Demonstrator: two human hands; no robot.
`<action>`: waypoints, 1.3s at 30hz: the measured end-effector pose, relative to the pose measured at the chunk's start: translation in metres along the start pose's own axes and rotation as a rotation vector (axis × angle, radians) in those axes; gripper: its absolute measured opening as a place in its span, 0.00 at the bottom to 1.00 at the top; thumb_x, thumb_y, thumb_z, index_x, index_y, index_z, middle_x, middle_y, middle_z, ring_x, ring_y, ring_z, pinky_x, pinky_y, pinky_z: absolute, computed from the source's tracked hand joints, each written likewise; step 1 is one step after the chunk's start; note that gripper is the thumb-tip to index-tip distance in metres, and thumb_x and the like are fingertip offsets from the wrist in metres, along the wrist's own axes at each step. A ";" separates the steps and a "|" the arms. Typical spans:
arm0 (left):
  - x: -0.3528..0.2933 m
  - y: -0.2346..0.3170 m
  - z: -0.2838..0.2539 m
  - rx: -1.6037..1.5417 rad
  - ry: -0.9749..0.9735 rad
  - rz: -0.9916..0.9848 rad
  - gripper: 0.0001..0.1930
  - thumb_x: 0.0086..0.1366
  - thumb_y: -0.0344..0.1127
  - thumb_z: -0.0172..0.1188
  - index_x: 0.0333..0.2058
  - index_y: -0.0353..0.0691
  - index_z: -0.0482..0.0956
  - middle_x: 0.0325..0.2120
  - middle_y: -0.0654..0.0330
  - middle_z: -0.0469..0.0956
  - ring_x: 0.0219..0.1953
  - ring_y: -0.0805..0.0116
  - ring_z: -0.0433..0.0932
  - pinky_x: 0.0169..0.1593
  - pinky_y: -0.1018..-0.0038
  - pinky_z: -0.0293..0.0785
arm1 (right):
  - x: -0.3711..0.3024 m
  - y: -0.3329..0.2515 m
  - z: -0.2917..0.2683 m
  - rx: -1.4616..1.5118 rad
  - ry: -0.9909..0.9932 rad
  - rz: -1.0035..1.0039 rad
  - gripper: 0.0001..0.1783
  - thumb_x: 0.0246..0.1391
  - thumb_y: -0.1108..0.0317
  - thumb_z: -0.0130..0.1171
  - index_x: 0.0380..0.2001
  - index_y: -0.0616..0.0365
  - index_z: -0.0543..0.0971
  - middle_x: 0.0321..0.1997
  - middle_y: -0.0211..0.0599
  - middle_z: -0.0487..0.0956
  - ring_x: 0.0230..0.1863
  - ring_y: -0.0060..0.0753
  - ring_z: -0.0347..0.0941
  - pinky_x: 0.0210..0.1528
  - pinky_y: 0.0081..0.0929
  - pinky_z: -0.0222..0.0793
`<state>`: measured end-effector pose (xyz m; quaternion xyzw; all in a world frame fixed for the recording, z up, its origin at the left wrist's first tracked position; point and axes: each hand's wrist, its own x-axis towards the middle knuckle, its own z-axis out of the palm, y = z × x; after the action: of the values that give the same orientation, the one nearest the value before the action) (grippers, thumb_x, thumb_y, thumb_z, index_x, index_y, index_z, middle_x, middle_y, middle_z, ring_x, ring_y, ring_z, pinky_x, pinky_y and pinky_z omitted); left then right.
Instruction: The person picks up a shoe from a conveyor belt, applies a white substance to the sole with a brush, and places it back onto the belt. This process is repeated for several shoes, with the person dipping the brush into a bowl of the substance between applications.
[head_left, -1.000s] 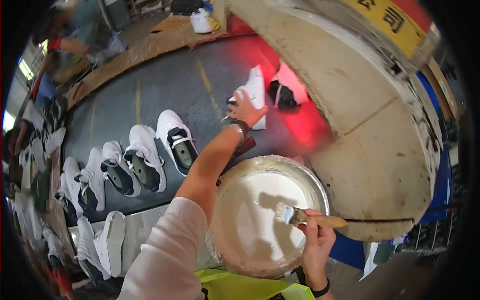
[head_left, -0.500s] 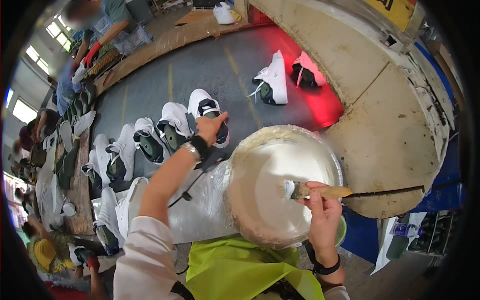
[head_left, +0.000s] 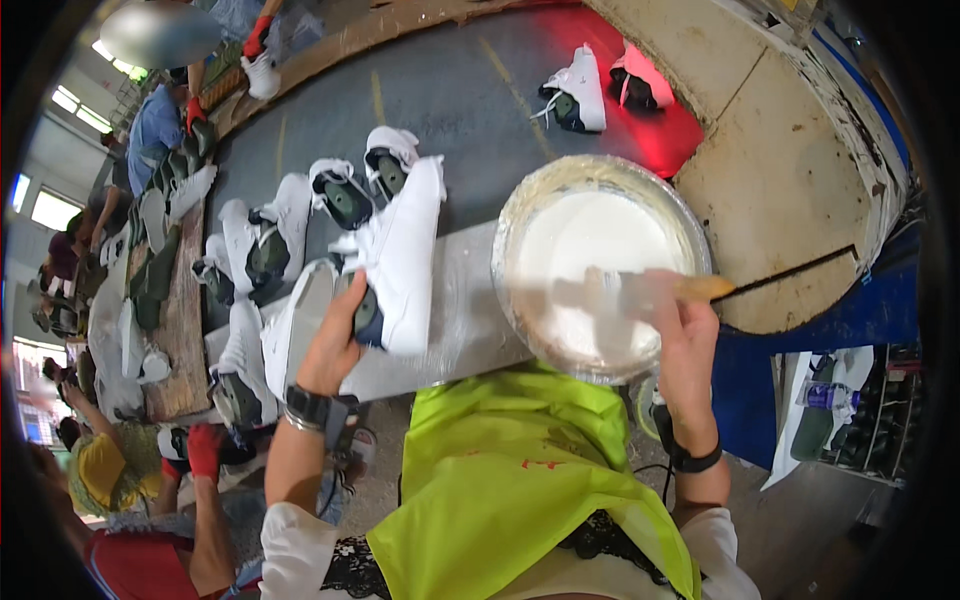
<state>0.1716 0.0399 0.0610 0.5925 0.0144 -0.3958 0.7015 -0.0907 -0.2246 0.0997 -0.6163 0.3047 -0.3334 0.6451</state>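
My left hand (head_left: 333,340) grips a white shoe (head_left: 408,265) near its dark heel and holds it tilted on its side, toe pointing away. My right hand (head_left: 686,345) is closed round the wooden handle of a brush (head_left: 710,288). Motion smears the brush head, which is over a round basin (head_left: 506,240) of white liquid (head_left: 600,235); whether it touches the liquid I cannot tell. Beside my left hand lies another white shoe with its grey sole (head_left: 308,315) showing. More white shoes with dark green inserts (head_left: 268,255) stand just beyond.
A grey conveyor belt (head_left: 430,90) runs behind the basin, carrying a white shoe (head_left: 580,90) and one under red light (head_left: 640,80). To the right is a stained beige panel (head_left: 790,190). Co-workers, some with red gloves (head_left: 206,450), are at the left.
My left hand has brought a shoe from the belt toward me and turned it onto its side. The brush has been moving over the basin. The view has shifted.
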 end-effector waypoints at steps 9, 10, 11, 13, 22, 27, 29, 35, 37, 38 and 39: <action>-0.007 -0.108 -0.056 1.166 0.276 0.555 0.61 0.46 0.52 0.73 0.64 0.24 0.41 0.58 0.32 0.57 0.62 0.38 0.57 0.64 0.57 0.56 | 0.096 0.080 0.015 -0.912 -0.178 -0.122 0.15 0.53 0.60 0.59 0.34 0.63 0.80 0.30 0.53 0.80 0.33 0.51 0.78 0.33 0.41 0.72; 0.001 -0.103 -0.057 1.179 0.274 0.509 0.61 0.45 0.51 0.73 0.64 0.23 0.41 0.58 0.33 0.57 0.62 0.38 0.57 0.64 0.57 0.56 | 0.095 0.084 0.023 -0.924 -0.174 -0.115 0.15 0.53 0.60 0.59 0.34 0.63 0.80 0.30 0.53 0.80 0.33 0.51 0.78 0.33 0.41 0.72; 0.006 -0.097 -0.057 1.173 0.263 0.504 0.61 0.45 0.51 0.73 0.64 0.23 0.41 0.58 0.33 0.57 0.62 0.38 0.57 0.64 0.57 0.56 | 0.094 0.089 0.030 -1.019 -0.136 -0.115 0.14 0.53 0.60 0.59 0.33 0.62 0.80 0.29 0.52 0.79 0.33 0.52 0.78 0.34 0.42 0.72; 0.008 -0.077 -0.057 1.187 0.243 0.202 0.61 0.43 0.47 0.74 0.64 0.22 0.41 0.56 0.32 0.61 0.59 0.39 0.61 0.62 0.59 0.60 | 0.092 0.096 0.036 -1.105 -0.104 -0.112 0.14 0.53 0.60 0.59 0.31 0.62 0.80 0.29 0.52 0.79 0.33 0.52 0.78 0.35 0.44 0.72; -0.032 -0.055 -0.020 0.644 0.066 0.191 0.47 0.50 0.38 0.69 0.64 0.29 0.51 0.53 0.47 0.70 0.53 0.60 0.71 0.55 0.67 0.68 | 0.078 0.057 0.025 -0.248 -0.064 -0.150 0.11 0.57 0.67 0.56 0.33 0.67 0.80 0.27 0.48 0.81 0.31 0.39 0.80 0.34 0.32 0.73; -0.062 -0.063 0.007 0.242 -0.051 0.116 0.42 0.54 0.32 0.66 0.65 0.40 0.54 0.52 0.56 0.71 0.49 0.66 0.72 0.52 0.71 0.69 | 0.067 0.062 0.063 -0.399 -0.083 -0.291 0.11 0.59 0.69 0.56 0.39 0.66 0.79 0.30 0.42 0.82 0.29 0.29 0.79 0.34 0.26 0.75; -0.061 -0.072 0.008 0.310 -0.052 0.125 0.42 0.54 0.32 0.66 0.65 0.40 0.53 0.51 0.56 0.71 0.48 0.67 0.72 0.51 0.72 0.70 | 0.052 0.042 0.098 -0.178 -0.096 -0.246 0.10 0.59 0.70 0.56 0.39 0.67 0.79 0.31 0.40 0.82 0.30 0.27 0.78 0.33 0.24 0.74; -0.068 -0.082 0.017 0.391 -0.160 0.274 0.42 0.54 0.32 0.66 0.64 0.41 0.53 0.49 0.56 0.72 0.48 0.68 0.72 0.50 0.72 0.71 | 0.018 0.032 0.153 0.034 -0.143 -0.097 0.15 0.61 0.65 0.53 0.39 0.70 0.76 0.31 0.41 0.80 0.31 0.26 0.79 0.34 0.22 0.77; -0.069 -0.080 0.020 0.429 -0.146 0.306 0.41 0.53 0.31 0.66 0.64 0.41 0.54 0.49 0.56 0.72 0.48 0.67 0.72 0.51 0.71 0.70 | 0.004 0.030 0.151 0.063 -0.154 -0.086 0.16 0.61 0.64 0.53 0.40 0.71 0.76 0.30 0.40 0.80 0.31 0.26 0.79 0.35 0.22 0.77; -0.069 -0.080 0.020 0.429 -0.145 0.307 0.41 0.53 0.31 0.66 0.64 0.41 0.54 0.49 0.56 0.72 0.48 0.67 0.72 0.51 0.71 0.70 | 0.000 0.029 0.149 0.084 -0.211 -0.035 0.15 0.62 0.66 0.52 0.41 0.72 0.75 0.35 0.39 0.79 0.32 0.25 0.77 0.36 0.22 0.76; -0.069 -0.080 0.020 0.419 -0.155 0.296 0.41 0.53 0.31 0.65 0.64 0.41 0.54 0.49 0.56 0.72 0.49 0.67 0.72 0.51 0.71 0.70 | -0.002 0.028 0.147 0.104 -0.260 0.015 0.15 0.64 0.68 0.50 0.42 0.73 0.75 0.39 0.39 0.78 0.34 0.24 0.76 0.37 0.21 0.75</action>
<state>0.0695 0.0617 0.0351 0.6885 -0.2085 -0.3272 0.6127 0.0272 -0.1353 0.0800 -0.6175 0.2054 -0.2611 0.7129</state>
